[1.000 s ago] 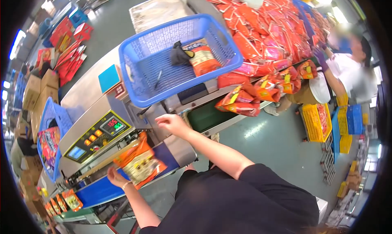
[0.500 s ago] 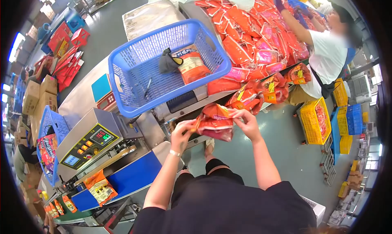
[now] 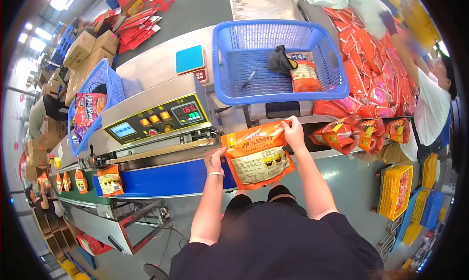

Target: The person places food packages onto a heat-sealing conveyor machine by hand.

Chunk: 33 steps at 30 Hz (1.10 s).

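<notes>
Both hands hold an orange printed food pouch [image 3: 259, 158] in front of my body, its labelled face turned up toward me. My left hand [image 3: 215, 160] pinches the pouch's left edge. At its upper right corner, my right hand [image 3: 293, 132] grips with closed fingers. Just left of the pouch is the sealing machine [image 3: 159, 121], with a lit control panel and a blue conveyor belt [image 3: 166, 179]. Another orange pouch [image 3: 110, 180] stands on the belt farther left. Several filled pouches [image 3: 339, 134] stand in a row to the right.
A blue basket [image 3: 229, 98] beyond my hands holds a pouch, a dark cloth item and a pen. Red packets [image 3: 364, 65] are piled at the back right, where a co-worker [image 3: 435, 99] reaches in. A blue-topped scale [image 3: 189, 59] and a second blue basket [image 3: 116, 87] are at left.
My view has turned left toward the sealing machine. The pouch in my hands, crumpled and tilted before, is now spread flat with its label showing. Both hands still hold it.
</notes>
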Each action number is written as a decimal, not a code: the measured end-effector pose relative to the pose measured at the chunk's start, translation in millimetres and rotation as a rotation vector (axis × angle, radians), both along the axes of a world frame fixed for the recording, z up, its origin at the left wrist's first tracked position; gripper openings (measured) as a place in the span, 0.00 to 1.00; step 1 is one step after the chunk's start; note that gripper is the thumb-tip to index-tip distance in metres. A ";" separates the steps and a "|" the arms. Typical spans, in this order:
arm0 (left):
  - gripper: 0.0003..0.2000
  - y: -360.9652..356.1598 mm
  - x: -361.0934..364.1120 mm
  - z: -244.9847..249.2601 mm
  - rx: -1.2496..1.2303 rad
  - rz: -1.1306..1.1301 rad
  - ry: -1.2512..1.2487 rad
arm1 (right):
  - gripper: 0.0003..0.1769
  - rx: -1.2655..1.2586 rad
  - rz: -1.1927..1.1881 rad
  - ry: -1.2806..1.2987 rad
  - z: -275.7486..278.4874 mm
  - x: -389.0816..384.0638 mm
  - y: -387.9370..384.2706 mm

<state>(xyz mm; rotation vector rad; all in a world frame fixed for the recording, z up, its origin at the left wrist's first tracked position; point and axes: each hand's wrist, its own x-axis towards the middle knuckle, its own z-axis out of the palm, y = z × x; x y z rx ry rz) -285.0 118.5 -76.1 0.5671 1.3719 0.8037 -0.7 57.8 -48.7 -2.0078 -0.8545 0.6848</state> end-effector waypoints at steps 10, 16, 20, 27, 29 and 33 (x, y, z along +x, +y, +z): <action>0.06 35.1 -145.5 -37.3 0.128 0.153 0.252 | 0.12 -0.053 0.201 0.120 -34.3 -114.7 63.8; 0.07 48.1 -206.9 -12.0 0.705 0.325 0.781 | 0.15 0.277 0.229 0.639 9.5 -106.5 50.1; 0.09 -5.8 16.5 90.2 0.769 -0.161 0.290 | 0.23 0.362 -0.175 -0.185 97.7 18.3 -66.9; 0.08 -44.0 202.3 22.8 0.848 -0.876 0.153 | 0.12 0.133 -0.023 0.164 39.8 119.9 -148.3; 0.04 -43.2 184.7 25.4 0.716 -0.831 -0.059 | 0.09 0.267 0.023 0.233 50.3 116.6 -148.6; 0.03 -50.8 110.5 98.1 0.570 -0.725 -0.301 | 0.06 0.514 0.073 0.406 112.9 80.4 -132.6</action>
